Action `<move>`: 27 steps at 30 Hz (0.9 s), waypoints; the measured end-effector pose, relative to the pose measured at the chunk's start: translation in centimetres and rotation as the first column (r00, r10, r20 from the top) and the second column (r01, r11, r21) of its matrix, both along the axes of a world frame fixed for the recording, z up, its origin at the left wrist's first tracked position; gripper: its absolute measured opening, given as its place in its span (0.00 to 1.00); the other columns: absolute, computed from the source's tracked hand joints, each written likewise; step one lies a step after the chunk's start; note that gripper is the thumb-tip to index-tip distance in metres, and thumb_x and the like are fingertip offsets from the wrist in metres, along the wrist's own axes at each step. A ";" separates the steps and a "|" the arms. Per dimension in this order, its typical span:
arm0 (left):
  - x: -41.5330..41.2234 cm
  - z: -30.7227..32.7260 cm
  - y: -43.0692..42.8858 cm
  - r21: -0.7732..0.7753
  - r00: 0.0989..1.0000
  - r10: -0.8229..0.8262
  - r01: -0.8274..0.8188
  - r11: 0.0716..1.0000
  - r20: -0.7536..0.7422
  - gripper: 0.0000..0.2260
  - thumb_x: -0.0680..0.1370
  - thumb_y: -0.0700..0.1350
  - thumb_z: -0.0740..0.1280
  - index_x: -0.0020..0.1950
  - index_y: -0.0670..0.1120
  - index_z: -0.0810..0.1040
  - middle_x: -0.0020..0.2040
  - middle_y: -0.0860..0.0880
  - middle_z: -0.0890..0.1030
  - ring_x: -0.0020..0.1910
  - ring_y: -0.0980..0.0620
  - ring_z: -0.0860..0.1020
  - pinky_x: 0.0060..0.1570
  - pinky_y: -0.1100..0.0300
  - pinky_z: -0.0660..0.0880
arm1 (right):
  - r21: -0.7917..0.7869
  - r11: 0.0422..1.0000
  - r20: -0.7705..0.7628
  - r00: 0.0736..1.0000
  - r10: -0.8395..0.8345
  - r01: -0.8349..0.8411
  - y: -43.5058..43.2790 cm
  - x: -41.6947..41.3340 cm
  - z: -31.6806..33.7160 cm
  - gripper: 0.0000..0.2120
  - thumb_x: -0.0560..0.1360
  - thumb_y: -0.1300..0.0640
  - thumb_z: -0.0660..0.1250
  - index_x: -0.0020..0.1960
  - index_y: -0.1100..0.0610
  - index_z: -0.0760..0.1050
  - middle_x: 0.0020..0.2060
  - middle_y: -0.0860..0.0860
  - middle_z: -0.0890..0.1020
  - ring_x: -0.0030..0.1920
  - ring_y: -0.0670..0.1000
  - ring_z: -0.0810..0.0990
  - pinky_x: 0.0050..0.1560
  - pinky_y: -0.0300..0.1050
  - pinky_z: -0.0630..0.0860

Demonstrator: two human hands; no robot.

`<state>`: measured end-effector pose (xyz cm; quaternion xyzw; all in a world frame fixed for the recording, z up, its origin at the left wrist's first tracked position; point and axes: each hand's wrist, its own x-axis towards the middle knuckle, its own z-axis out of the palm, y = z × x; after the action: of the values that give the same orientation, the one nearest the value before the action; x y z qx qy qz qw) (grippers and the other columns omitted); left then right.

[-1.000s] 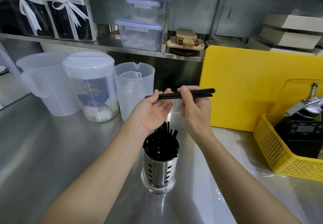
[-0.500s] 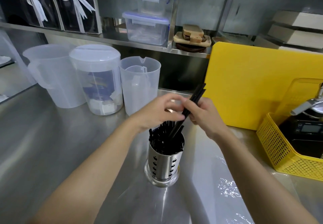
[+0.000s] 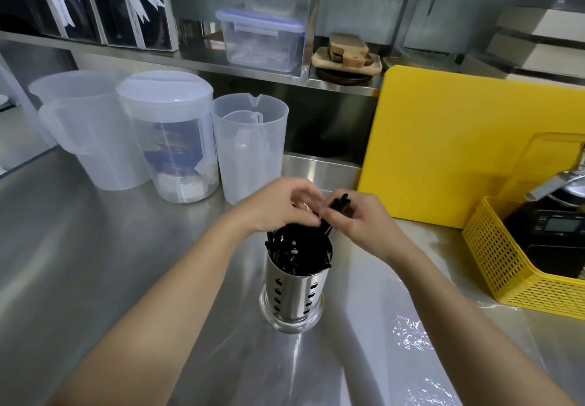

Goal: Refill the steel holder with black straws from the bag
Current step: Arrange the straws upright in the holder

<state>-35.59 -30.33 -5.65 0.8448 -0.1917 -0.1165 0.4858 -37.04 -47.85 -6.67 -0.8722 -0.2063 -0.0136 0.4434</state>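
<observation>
A perforated steel holder (image 3: 292, 291) stands on the steel counter, packed with black straws (image 3: 296, 249). Both hands hover right over its mouth. My right hand (image 3: 361, 218) pinches a few black straws (image 3: 338, 202) that slant down into the holder, their top ends sticking up past my fingers. My left hand (image 3: 280, 204) has curled fingers meeting the same straws from the left; its fingertips touch them. The clear plastic bag (image 3: 408, 336) lies flat on the counter at the lower right.
Three translucent plastic jugs (image 3: 167, 133) stand at the back left. A yellow cutting board (image 3: 459, 149) leans against the back right. A yellow basket (image 3: 519, 266) with a black scale sits at the right. A shelf above carries clear containers (image 3: 261, 38).
The straws held level above the holder were tipped upright and slid down into it. Both hands have dropped closer to the holder's mouth, and little of the straws shows above them.
</observation>
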 end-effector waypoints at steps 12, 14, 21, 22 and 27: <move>0.9 -0.3 1.8 -0.019 0.955 0.244 -0.245 0.969 0.169 0.03 0.74 0.42 0.68 0.45 0.51 0.78 0.41 0.50 0.78 0.38 0.55 0.74 0.39 0.68 0.70 | 0.063 0.990 -0.258 0.960 -0.106 0.126 -3.6 1.1 -1.1 0.07 0.71 0.64 0.70 0.36 0.56 0.75 0.28 0.51 0.72 0.23 0.42 0.66 0.24 0.32 0.61; 0.9 -0.1 1.2 0.096 0.952 0.164 -0.194 0.976 0.259 0.03 0.74 0.44 0.68 0.46 0.51 0.80 0.44 0.51 0.78 0.43 0.54 0.74 0.42 0.68 0.70 | 0.046 0.984 -0.263 0.952 -0.157 0.175 -3.4 1.1 -2.0 0.06 0.71 0.64 0.70 0.37 0.58 0.75 0.27 0.52 0.73 0.20 0.41 0.66 0.22 0.33 0.62; 1.4 -1.1 -1.2 0.499 0.903 -0.169 -0.056 0.865 0.395 0.07 0.75 0.48 0.66 0.53 0.52 0.79 0.54 0.55 0.76 0.58 0.53 0.69 0.63 0.57 0.62 | 0.054 0.992 -0.305 0.948 -0.095 0.117 -1.9 0.3 -3.5 0.09 0.68 0.56 0.74 0.35 0.58 0.75 0.18 0.44 0.72 0.19 0.43 0.66 0.22 0.32 0.60; 1.5 -1.5 -1.4 0.531 0.899 -0.192 -0.052 0.846 0.395 0.08 0.75 0.48 0.66 0.54 0.52 0.78 0.57 0.55 0.76 0.60 0.52 0.69 0.64 0.56 0.61 | 0.048 0.993 -0.297 0.950 -0.092 0.111 -1.6 0.2 -3.6 0.10 0.68 0.56 0.74 0.34 0.58 0.74 0.18 0.44 0.71 0.19 0.42 0.66 0.23 0.30 0.60; 2.2 -2.3 -2.0 0.659 0.884 -0.278 -0.044 0.751 0.376 0.12 0.75 0.49 0.66 0.58 0.55 0.77 0.66 0.52 0.69 0.67 0.48 0.62 0.68 0.52 0.57 | 0.039 0.988 -0.183 0.973 -0.137 0.147 -0.7 0.4 -4.4 0.11 0.71 0.56 0.71 0.33 0.59 0.73 0.24 0.48 0.67 0.24 0.43 0.63 0.25 0.33 0.58</move>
<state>-33.37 -32.31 -8.00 0.9490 -0.3005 -0.0072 0.0954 -36.64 -48.58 -11.06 -0.8704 -0.1020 0.0282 0.4809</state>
